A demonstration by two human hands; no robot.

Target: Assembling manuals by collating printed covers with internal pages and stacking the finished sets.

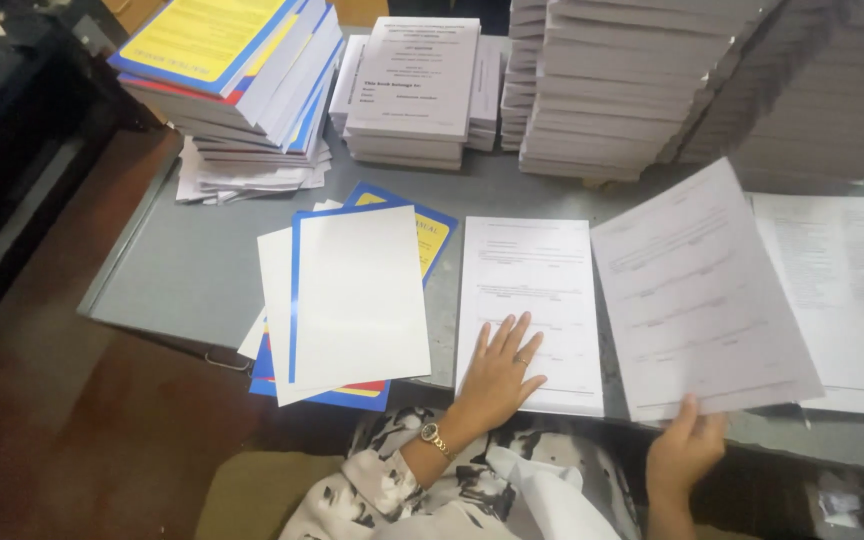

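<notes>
While our left hand point(499, 372) lies flat and open on the paper pile point(530, 300), our right hand point(684, 450), at five o'clock, pinches a lifted sheet point(697, 290).

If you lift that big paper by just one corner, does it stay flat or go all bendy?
Probably bendy. The right hand pinches the printed sheet only at its bottom edge, and it looks thin, so it would likely sag. It seems very light. It may slide easily over the grey table, like the loose covers nearby.
</notes>
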